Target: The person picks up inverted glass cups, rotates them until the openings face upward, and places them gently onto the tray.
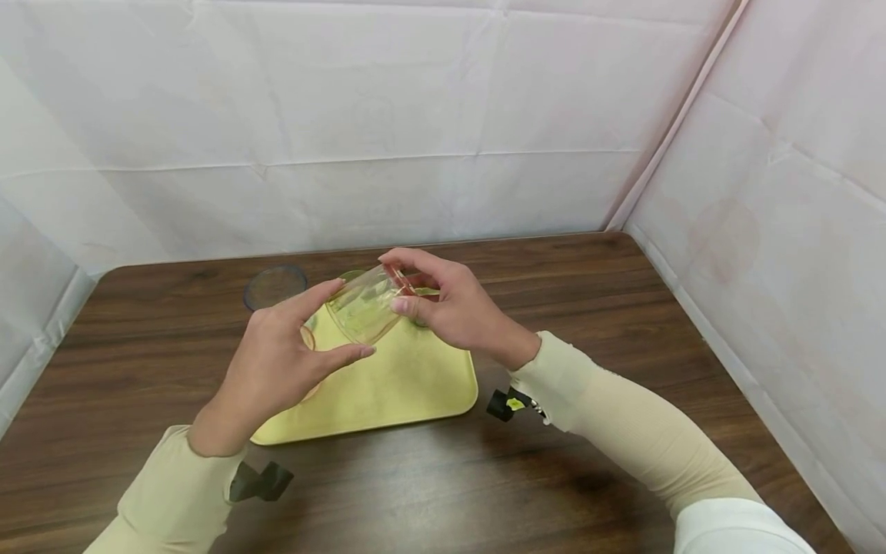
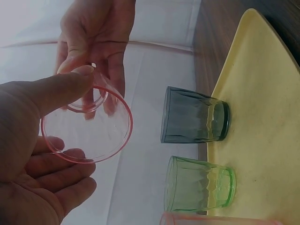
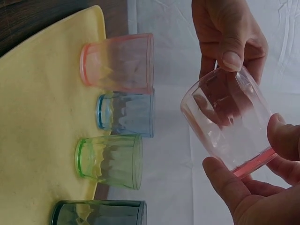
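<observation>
A clear pink-tinted cup (image 1: 365, 308) is held tilted in the air above the yellow tray (image 1: 388, 392). My left hand (image 1: 277, 350) holds its open end, the thumb on one side of the rim and fingers on the other. At the other end my right hand (image 1: 460, 304) grips the thick pink base between thumb and fingers. The right wrist view shows nothing inside the cup. Behind it, on the tray, stand a pink cup (image 3: 119, 63), a blue cup (image 3: 126, 112), a green cup (image 3: 110, 161) and a dark grey-blue cup (image 2: 194, 116).
The tray lies on a dark wood-grain table (image 1: 588, 308). White sheeting (image 1: 388, 115) hangs behind the table and along its sides. A small black device (image 1: 261, 482) shows below the left wrist, and another (image 1: 508, 404) below the right.
</observation>
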